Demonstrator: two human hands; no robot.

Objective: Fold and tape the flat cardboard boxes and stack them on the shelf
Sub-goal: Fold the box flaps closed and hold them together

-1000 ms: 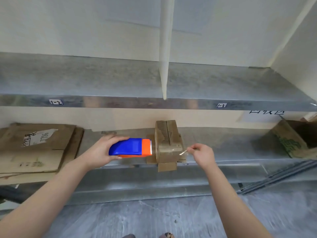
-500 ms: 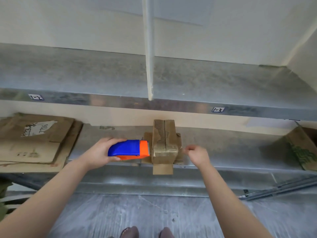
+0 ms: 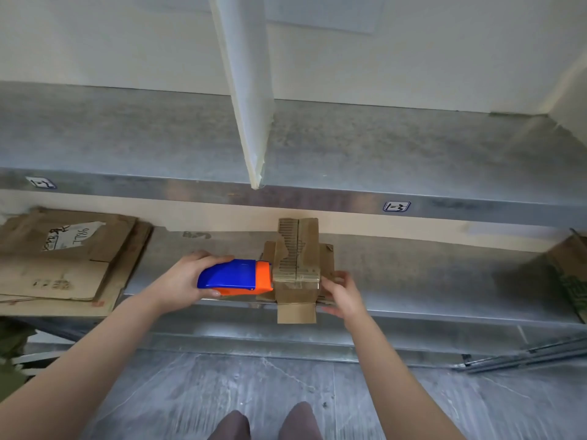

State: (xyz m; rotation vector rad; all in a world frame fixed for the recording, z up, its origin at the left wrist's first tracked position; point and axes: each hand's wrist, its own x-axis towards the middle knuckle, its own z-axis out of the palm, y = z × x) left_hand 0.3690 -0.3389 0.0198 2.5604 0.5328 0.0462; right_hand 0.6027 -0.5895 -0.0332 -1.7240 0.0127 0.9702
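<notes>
Tape end released, the right hand [image 3: 341, 292] presses flat on the box [image 3: 297, 262]. The left hand [image 3: 181, 281] grips the dispenser [image 3: 235, 277]; the seal seems nearly done.

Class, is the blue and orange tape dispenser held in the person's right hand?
No, the left hand grips the tape dispenser, while the right hand touches the small cardboard box.
</notes>
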